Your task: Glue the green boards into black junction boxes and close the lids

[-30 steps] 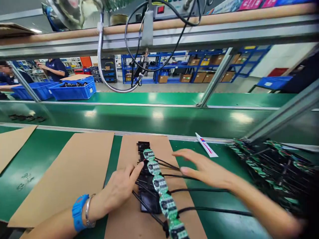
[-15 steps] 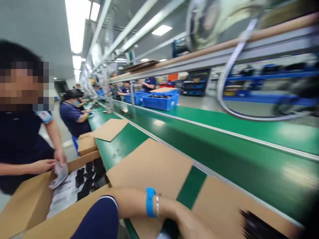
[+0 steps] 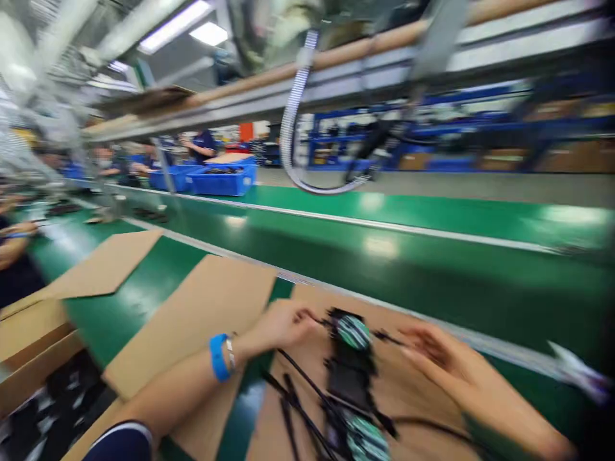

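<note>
On the cardboard sheet (image 3: 307,378) lies a black device (image 3: 348,374) bearing a round green-and-black striped part (image 3: 354,332). A second similar striped disc (image 3: 368,438) shows nearer me, partly cut off by the lower edge. My left hand (image 3: 288,325), a blue band on its wrist, is closed in a pinch on a thin black piece (image 3: 323,321) at the device's left side. At the right, my right hand (image 3: 435,352) has its fingers pinched on another thin black piece (image 3: 388,337). Blur hides what exactly these pieces are. Black cables (image 3: 293,400) spread to the left of the device.
More cardboard sheets (image 3: 202,314) lie leftward along the green bench (image 3: 144,288). An open carton (image 3: 29,365) with black parts stands lower left. Blue bins (image 3: 223,179) sit beyond. A hose (image 3: 288,134) hangs from the overhead rail. Another person's arm (image 3: 16,243) appears far left.
My view has swung to the right. My left hand has come from reaching low to the black device, and my right hand is now visible. The co-worker by the carton has left the view.
</note>
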A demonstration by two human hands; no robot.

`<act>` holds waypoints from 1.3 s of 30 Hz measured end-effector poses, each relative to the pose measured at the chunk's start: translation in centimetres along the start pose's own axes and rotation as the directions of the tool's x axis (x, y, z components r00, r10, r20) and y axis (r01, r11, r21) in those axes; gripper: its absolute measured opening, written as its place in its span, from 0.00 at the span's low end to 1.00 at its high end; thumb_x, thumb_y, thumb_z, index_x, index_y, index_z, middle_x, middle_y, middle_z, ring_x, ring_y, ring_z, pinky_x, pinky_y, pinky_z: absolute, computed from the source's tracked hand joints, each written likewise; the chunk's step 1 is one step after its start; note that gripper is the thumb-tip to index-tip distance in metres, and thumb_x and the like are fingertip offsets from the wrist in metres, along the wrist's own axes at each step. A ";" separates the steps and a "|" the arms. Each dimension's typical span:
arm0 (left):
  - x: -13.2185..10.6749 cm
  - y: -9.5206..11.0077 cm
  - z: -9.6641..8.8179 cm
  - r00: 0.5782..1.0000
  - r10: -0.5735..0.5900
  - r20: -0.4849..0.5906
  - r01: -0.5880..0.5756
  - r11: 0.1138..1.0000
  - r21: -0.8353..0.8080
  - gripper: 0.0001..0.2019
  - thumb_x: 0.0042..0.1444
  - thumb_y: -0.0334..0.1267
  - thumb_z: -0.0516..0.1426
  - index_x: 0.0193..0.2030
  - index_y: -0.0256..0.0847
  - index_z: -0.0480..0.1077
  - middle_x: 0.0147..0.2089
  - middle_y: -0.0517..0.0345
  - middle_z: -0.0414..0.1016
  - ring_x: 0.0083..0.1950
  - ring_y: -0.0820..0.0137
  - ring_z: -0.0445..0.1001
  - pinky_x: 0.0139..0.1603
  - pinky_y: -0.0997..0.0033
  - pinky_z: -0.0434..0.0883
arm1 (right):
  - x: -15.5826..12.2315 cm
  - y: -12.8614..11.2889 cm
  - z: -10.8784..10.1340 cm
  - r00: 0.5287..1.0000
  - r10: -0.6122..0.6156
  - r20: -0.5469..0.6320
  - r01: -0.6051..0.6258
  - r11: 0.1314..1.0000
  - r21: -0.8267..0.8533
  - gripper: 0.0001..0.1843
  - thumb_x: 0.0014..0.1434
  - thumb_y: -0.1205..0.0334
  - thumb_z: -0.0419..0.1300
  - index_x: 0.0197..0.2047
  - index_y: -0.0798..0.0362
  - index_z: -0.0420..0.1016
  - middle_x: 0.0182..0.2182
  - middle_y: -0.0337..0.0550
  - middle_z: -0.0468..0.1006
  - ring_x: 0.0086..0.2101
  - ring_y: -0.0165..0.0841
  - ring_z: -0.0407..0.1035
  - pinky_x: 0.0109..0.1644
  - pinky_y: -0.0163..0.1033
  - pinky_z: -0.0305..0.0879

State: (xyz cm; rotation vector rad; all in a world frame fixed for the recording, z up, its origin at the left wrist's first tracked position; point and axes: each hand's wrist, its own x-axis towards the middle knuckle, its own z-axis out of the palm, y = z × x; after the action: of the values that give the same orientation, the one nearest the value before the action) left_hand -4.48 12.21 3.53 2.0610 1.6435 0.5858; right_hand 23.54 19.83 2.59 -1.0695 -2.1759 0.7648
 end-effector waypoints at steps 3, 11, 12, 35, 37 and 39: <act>3.0 -1.0 0.9 0.998 0.056 -0.040 -0.056 0.998 0.019 0.14 0.65 0.40 0.48 0.42 0.36 0.73 0.39 0.51 0.77 0.40 0.64 0.73 0.40 0.69 0.66 | -1.8 1.8 -1.4 0.996 0.049 0.070 -0.035 0.983 -0.178 0.15 0.64 0.54 0.50 0.37 0.53 0.74 0.34 0.47 0.78 0.35 0.38 0.72 0.40 0.45 0.67; 4.7 -1.7 3.4 0.989 0.118 -0.094 -0.100 0.978 0.183 0.08 0.63 0.38 0.52 0.36 0.41 0.71 0.38 0.55 0.75 0.40 0.65 0.72 0.40 0.68 0.65 | -1.0 4.2 0.0 0.996 0.084 0.043 -0.067 0.950 -0.306 0.13 0.62 0.61 0.50 0.34 0.53 0.74 0.32 0.46 0.77 0.35 0.38 0.70 0.40 0.42 0.63; 4.8 -1.7 3.5 0.989 0.119 -0.093 -0.097 0.973 0.210 0.08 0.62 0.37 0.52 0.36 0.41 0.71 0.38 0.54 0.74 0.41 0.63 0.71 0.41 0.67 0.66 | -0.9 4.2 0.0 0.996 0.076 0.046 -0.057 0.946 -0.319 0.12 0.62 0.62 0.50 0.33 0.53 0.74 0.32 0.47 0.77 0.36 0.39 0.69 0.41 0.43 0.62; 0.7 -1.5 3.0 0.972 0.232 -0.039 -0.225 0.965 0.132 0.08 0.63 0.37 0.53 0.36 0.42 0.72 0.35 0.58 0.74 0.37 0.69 0.73 0.39 0.71 0.69 | -4.3 -0.1 1.4 0.997 0.006 0.083 0.006 0.989 -0.146 0.07 0.63 0.60 0.55 0.43 0.52 0.69 0.35 0.42 0.75 0.34 0.33 0.69 0.38 0.37 0.66; 1.3 -1.9 3.8 0.974 0.221 -0.055 -0.207 0.960 0.186 0.08 0.62 0.37 0.53 0.35 0.40 0.73 0.35 0.56 0.73 0.38 0.66 0.72 0.40 0.68 0.69 | -3.9 1.4 2.2 0.999 -0.002 0.039 0.011 0.977 -0.213 0.06 0.64 0.62 0.53 0.39 0.53 0.70 0.34 0.45 0.75 0.35 0.36 0.70 0.40 0.41 0.67; 1.6 -2.5 4.5 0.973 0.216 -0.078 -0.192 0.951 0.244 0.10 0.63 0.38 0.52 0.36 0.39 0.73 0.36 0.52 0.72 0.40 0.62 0.71 0.42 0.63 0.69 | -3.7 2.3 3.1 1.000 -0.018 -0.004 0.016 0.967 -0.253 0.07 0.63 0.61 0.54 0.38 0.54 0.71 0.35 0.48 0.76 0.38 0.40 0.69 0.44 0.46 0.66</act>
State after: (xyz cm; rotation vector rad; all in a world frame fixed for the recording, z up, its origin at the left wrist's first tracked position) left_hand -3.50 13.89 -1.50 2.4320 1.6350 0.5990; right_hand 24.36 17.20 -1.99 -1.1735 -2.3193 0.4832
